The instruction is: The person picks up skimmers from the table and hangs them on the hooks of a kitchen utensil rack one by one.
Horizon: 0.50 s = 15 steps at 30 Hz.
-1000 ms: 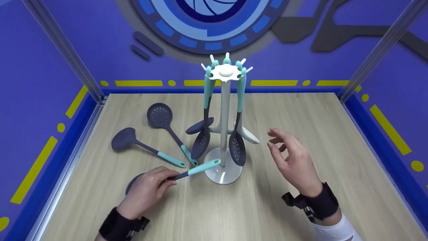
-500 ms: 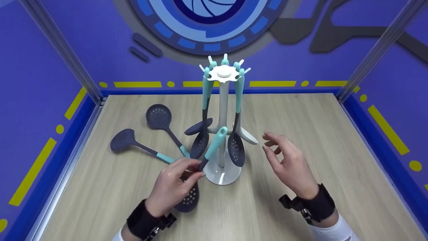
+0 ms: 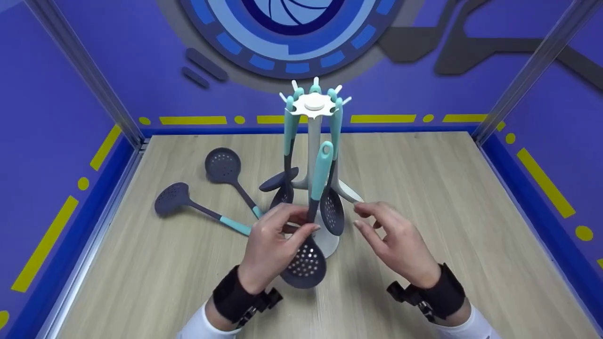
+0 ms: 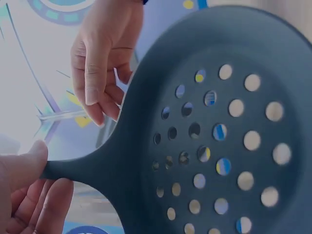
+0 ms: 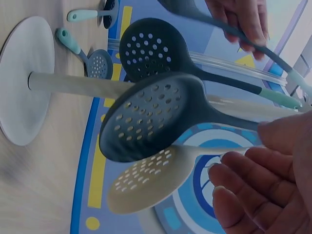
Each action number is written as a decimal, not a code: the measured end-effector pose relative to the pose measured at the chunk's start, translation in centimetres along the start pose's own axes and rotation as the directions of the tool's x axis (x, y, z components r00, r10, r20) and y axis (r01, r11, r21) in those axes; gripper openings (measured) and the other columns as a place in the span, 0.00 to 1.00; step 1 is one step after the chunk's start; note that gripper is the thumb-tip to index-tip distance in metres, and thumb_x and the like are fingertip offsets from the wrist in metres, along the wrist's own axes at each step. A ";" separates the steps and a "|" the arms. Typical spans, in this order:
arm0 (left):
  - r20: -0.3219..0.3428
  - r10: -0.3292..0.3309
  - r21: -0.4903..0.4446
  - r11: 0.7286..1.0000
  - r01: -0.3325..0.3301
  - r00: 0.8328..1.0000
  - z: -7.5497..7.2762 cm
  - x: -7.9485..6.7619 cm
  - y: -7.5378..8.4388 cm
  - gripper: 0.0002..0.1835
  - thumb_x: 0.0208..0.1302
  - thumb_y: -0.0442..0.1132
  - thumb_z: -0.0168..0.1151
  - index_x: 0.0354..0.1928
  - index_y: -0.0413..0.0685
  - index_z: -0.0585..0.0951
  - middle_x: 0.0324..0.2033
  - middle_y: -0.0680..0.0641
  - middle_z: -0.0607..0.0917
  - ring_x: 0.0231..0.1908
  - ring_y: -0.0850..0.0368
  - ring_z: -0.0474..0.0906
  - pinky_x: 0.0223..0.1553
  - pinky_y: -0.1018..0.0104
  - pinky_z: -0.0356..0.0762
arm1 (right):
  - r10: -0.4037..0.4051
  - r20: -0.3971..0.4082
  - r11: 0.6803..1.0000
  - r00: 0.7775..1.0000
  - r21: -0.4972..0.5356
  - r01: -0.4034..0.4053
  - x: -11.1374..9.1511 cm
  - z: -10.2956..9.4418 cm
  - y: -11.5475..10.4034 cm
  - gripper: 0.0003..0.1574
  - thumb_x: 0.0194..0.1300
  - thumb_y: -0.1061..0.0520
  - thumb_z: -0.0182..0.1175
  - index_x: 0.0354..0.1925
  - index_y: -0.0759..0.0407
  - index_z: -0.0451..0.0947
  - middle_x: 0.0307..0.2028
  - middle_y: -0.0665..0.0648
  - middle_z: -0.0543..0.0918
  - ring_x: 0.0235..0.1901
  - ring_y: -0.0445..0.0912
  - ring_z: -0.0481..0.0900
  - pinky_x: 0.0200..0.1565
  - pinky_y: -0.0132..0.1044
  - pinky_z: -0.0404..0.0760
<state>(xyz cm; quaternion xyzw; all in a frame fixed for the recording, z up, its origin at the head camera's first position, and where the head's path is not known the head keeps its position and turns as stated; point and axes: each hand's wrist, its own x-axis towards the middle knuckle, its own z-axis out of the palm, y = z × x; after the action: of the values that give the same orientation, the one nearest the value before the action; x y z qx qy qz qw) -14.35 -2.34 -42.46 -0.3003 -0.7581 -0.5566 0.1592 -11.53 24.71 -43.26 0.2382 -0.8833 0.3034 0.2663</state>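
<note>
My left hand pinches a dark skimmer by its neck, holding the mint handle upright in front of a white utensil rack. In the left wrist view the skimmer's perforated head fills much of the picture. My right hand hovers right of the rack, fingers loosely bent, nothing gripped. Its fingertips are close to a hanging pale slotted utensil and a dark slotted spoon. Whether they touch cannot be told. The right wrist view shows the dark slotted spoon by my thumb.
Two dark utensils with mint handles lie on the table at left: a round skimmer and a perforated ladle-like one. More dark utensils hang on the rack's left side. Blue walls enclose the wooden table at the back and sides.
My left hand has carried the skimmer from the left to the rack's front, turning its handle from nearly flat to upright. My right hand has shifted slightly left, towards the rack.
</note>
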 end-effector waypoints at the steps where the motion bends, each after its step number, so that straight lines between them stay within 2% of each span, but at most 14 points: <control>1: -0.008 -0.003 -0.002 1.000 0.003 1.000 0.3 0.2 0.2 0.14 0.65 0.46 0.75 0.52 0.59 0.86 0.42 0.59 0.87 0.39 0.65 0.87 0.37 0.72 0.87 | 0.001 0.022 1.000 1.000 0.001 -0.001 -0.1 0.1 -0.1 0.21 0.69 0.60 0.70 0.59 0.54 0.82 0.52 0.50 0.88 0.46 0.42 0.85 0.39 0.31 0.84; 4: -0.033 0.001 -0.002 1.000 -0.001 0.999 1.1 0.7 0.7 0.14 0.65 0.48 0.75 0.50 0.56 0.86 0.42 0.57 0.87 0.39 0.65 0.87 0.37 0.73 0.87 | -0.015 0.085 1.000 0.996 0.023 0.014 -0.4 0.4 -0.5 0.23 0.68 0.56 0.72 0.60 0.52 0.82 0.50 0.49 0.88 0.45 0.41 0.83 0.37 0.34 0.85; 8: -0.060 0.031 -0.004 1.000 -0.031 0.998 1.9 1.1 1.3 0.14 0.65 0.47 0.75 0.49 0.52 0.86 0.40 0.54 0.88 0.38 0.64 0.87 0.36 0.74 0.86 | -0.055 0.156 0.997 0.986 0.070 0.044 -0.7 1.0 -0.8 0.23 0.66 0.51 0.73 0.59 0.52 0.84 0.47 0.47 0.88 0.41 0.39 0.83 0.38 0.32 0.84; 12: -0.077 0.041 -0.024 0.999 -0.043 0.996 2.6 1.5 1.7 0.14 0.65 0.47 0.75 0.48 0.51 0.86 0.40 0.52 0.88 0.37 0.64 0.87 0.35 0.74 0.86 | -0.119 0.160 0.990 0.980 0.094 0.105 -0.7 1.4 -0.8 0.20 0.66 0.56 0.74 0.56 0.53 0.85 0.43 0.46 0.87 0.37 0.37 0.82 0.38 0.28 0.83; 15: -0.076 0.045 -0.037 0.998 -0.048 0.996 3.0 2.0 2.0 0.13 0.66 0.48 0.74 0.47 0.51 0.86 0.40 0.53 0.88 0.37 0.65 0.87 0.35 0.74 0.86 | -0.129 0.139 0.989 0.982 0.091 0.117 -0.6 1.5 -0.7 0.17 0.66 0.61 0.73 0.53 0.54 0.85 0.40 0.46 0.87 0.34 0.35 0.80 0.36 0.25 0.80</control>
<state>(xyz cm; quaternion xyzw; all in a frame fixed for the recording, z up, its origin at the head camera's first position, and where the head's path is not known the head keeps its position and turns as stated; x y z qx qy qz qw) -14.31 1.44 -40.77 -0.2998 -0.7334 -0.5783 0.1944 -11.14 23.38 -44.40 0.3243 -0.8707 0.3044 0.2098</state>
